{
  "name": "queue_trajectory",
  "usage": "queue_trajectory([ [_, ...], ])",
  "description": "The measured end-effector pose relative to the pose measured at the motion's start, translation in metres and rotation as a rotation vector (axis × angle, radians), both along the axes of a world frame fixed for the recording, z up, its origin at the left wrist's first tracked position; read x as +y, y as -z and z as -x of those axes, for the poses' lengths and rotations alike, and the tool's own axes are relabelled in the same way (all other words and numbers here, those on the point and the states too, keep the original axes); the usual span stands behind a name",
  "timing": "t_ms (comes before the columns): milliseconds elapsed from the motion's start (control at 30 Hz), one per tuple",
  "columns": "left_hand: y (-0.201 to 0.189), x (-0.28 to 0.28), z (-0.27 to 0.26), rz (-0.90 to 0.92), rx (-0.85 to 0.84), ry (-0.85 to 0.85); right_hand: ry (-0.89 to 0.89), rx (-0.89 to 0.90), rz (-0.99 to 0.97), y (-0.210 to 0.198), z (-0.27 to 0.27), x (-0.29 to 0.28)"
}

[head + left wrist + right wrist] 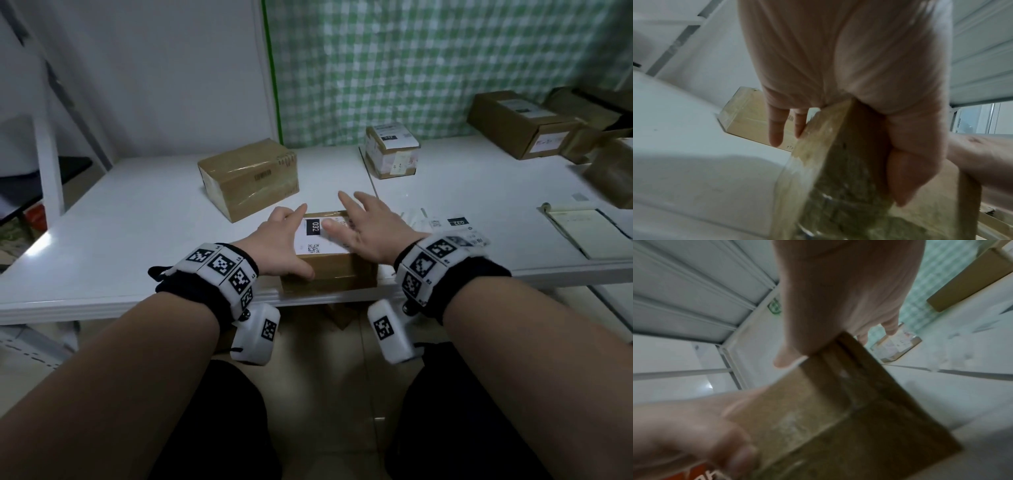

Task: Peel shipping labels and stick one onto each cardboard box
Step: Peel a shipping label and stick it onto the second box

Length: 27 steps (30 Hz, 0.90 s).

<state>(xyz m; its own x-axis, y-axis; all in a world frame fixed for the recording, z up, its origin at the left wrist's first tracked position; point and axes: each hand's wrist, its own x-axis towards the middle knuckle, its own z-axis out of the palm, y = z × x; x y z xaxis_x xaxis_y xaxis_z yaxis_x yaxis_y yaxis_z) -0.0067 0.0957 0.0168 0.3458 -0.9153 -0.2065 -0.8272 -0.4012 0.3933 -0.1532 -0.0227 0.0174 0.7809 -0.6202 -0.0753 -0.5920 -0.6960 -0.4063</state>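
Observation:
A small cardboard box (329, 272) sits at the near edge of the white table (137, 240). On its top lies a white shipping label (313, 241) printed "032". My left hand (289, 236) rests on the box's left side, fingers straight and thumb down the front face. My right hand (363, 226) lies flat with fingers spread, thumb on the label. The left wrist view shows my left hand (838, 65) on the box (838, 178). In the right wrist view my right hand (838, 288) covers the box (838, 410).
A taped brown box (250, 178) without a label stands behind the hands. A small labelled box (392, 150) is mid-table, a larger labelled box (520, 123) and more cartons (609, 171) at the back right. Loose label sheets (448, 224) and a notebook (589, 233) lie to the right.

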Motion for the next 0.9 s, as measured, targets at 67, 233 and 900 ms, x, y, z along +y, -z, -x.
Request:
queue_trajectory([
  [67,0.0,0.003,-0.005,-0.007,0.026,0.008,0.093,-0.043,-0.059,0.007,0.005,-0.007],
  [233,-0.005,-0.001,-0.021,0.08,0.196,-0.093,0.283,-0.157,-0.29,0.002,0.008,-0.038],
  [900,-0.018,-0.131,-0.029,0.676,0.742,-0.333,0.394,-0.616,-1.076,-0.035,-0.038,-0.116],
])
